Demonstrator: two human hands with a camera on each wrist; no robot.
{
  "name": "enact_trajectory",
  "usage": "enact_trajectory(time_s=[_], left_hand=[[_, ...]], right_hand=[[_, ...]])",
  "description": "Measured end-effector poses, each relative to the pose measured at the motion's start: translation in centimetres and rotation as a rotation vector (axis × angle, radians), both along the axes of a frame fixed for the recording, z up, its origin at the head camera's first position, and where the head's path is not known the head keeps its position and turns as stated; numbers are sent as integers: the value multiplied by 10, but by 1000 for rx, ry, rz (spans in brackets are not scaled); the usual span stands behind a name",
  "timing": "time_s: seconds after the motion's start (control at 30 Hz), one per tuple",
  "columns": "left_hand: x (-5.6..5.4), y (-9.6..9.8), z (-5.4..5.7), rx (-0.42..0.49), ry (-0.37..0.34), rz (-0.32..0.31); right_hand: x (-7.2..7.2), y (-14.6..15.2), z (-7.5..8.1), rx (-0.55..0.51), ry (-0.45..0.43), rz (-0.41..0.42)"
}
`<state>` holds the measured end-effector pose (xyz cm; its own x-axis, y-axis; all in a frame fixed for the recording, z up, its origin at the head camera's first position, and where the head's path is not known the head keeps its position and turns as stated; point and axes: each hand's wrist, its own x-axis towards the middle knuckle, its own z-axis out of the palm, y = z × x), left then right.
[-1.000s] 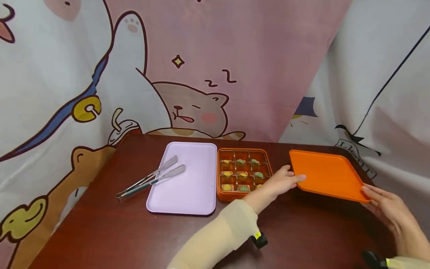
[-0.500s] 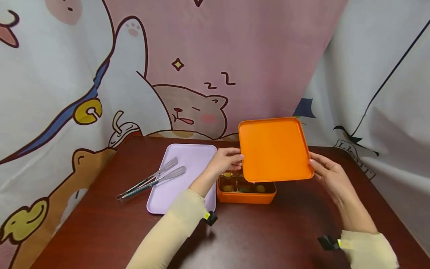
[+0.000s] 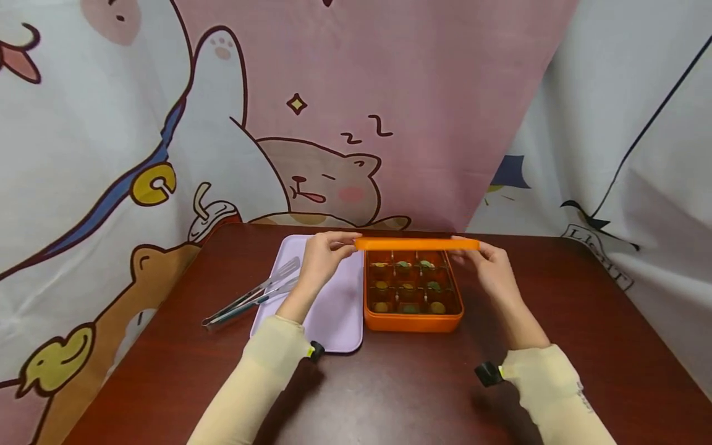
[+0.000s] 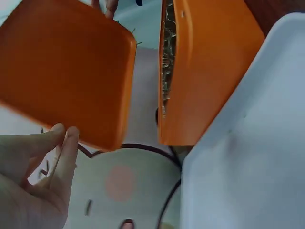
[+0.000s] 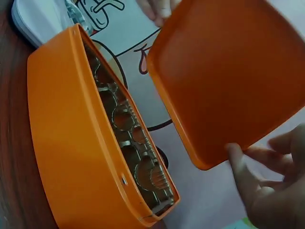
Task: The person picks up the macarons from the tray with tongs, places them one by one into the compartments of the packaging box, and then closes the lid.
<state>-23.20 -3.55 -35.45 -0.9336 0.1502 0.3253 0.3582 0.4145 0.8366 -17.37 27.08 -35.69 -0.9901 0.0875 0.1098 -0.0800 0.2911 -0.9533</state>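
Note:
An orange square lid [image 3: 417, 244] is held level above the back of an orange box [image 3: 413, 322], seen almost edge-on in the head view. My left hand [image 3: 321, 262] pinches its left edge between thumb and fingers. On the opposite edge, my right hand [image 3: 492, 269] grips it the same way. Both wrist views show the lid's rimmed underside [image 4: 66, 71] apart from the box. Inside the box, a clear divider [image 5: 138, 143] forms a grid of compartments, with small round yellow and green pieces [image 3: 408, 287] in them.
Left of the box lies a lilac tray [image 3: 334, 327], close against it. Metal tongs [image 3: 245, 304] with dark green handles rest across the tray's left edge, partly behind my left hand. The dark red-brown table [image 3: 389, 395] ends at a cartoon-printed curtain [image 3: 445, 93].
The lid has come from the right side of the table to over the box, both hands carrying it. It was tilted facing the camera and is now nearly level.

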Motion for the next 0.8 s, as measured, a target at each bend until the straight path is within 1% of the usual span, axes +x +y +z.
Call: enact_trajectory(time_s=[0.03,0.1,0.17,0.2,0.27,0.37,0.43,0.53,0.63,0.8], left_hand=[[0,-1,-4,26,-43,-7],[-1,-2,-13,94,-134,-35],[-2,0,-20,153,-195,-51],[-3,2,-23,163,-205,-48],[-5,5,-27,148,-196,-34],[-5,11,-33,57,-179,-10],[-3,15,-40,0,-183,-20],[-1,19,-50,-40,-180,-49],[1,20,-56,-62,-155,-60],[6,20,-58,-109,-98,-86]], right_hand=[[1,-1,-2,-22,-25,21],[2,-4,-5,-21,-79,23],[1,-6,-8,13,-123,21],[0,-8,-10,31,-135,15],[-4,-9,-13,102,-133,-12],[-8,-9,-21,239,-109,-29],[-7,-10,-28,342,-111,-41],[-4,-13,-36,463,-131,-52],[-2,-17,-40,518,-144,-44],[1,-18,-46,555,-134,-13]])
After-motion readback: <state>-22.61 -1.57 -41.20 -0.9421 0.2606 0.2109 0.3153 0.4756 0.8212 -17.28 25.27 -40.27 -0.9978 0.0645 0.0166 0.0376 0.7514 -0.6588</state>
